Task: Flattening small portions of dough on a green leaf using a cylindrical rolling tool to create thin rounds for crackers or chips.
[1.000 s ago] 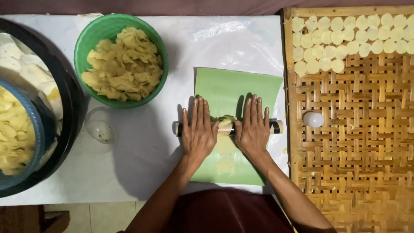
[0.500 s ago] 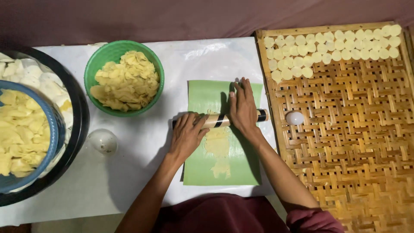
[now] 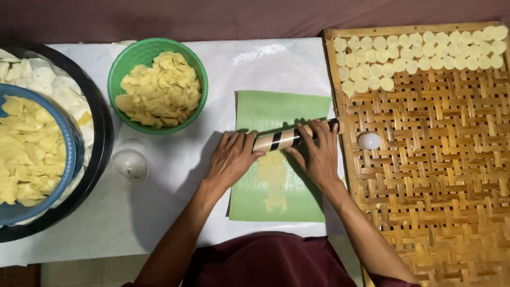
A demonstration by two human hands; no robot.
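Tan roller [image 3: 284,138] now tilted, higher.

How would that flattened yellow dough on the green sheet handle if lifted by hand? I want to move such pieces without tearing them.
The flattened dough looks thin with ragged edges, so it would probably be floppy and tear easily. It lies pressed onto the green sheet under the rolling pin, so it may cling. Lifting the sheet itself seems safer.

No packages, labels, signs or screens visible anywhere in view.
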